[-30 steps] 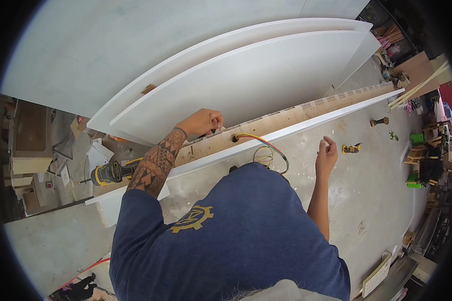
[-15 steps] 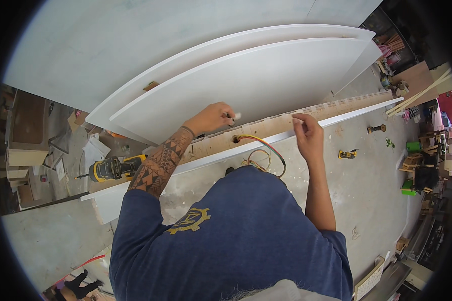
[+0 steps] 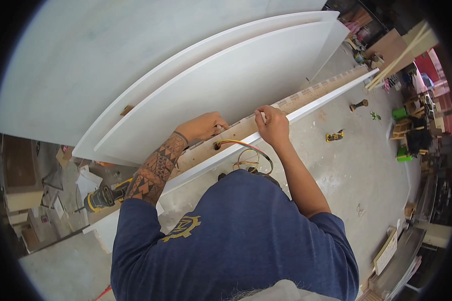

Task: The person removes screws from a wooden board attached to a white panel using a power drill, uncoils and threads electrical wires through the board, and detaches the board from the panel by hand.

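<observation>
Running slantwise from lower left to upper right, between both hands: a long bare-wood strip (image 3: 242, 130), bordered on the near side by a white edge (image 3: 201, 171). Pierced by a round hole (image 3: 216, 146), with yellow, red and green wires (image 3: 238, 142) coming out, arching across the white edge and looping down toward the wearer. Just above the hole, at the far side of the wood, left hand (image 3: 203, 126) with fingers bent and gathered toward the strip. Too small at the fingertips to tell of any grasp. Farther right along the same strip, right hand (image 3: 273, 128) raised over the white edge, thumb and forefinger close together, other fingers curled. Cannot tell here either about anything pinched.

Beside the tattooed left forearm (image 3: 158, 170), a yellow-and-black power drill (image 3: 101, 198), bit pointing left, partly hidden by the arm. Behind the strip, two large white panels (image 3: 221, 75), one in front of the other, with a small brown block (image 3: 127, 110) in the gap. Past those, a broad pale grey surface (image 3: 110, 50). To the right, on the concrete floor (image 3: 326, 175), a small yellow-and-black tool (image 3: 335, 135) and, farther off, a dark one. Near the upper right, long pale sticks (image 3: 399, 57). At bottom centre, a navy shirt (image 3: 266, 231) with a yellow gear emblem.
</observation>
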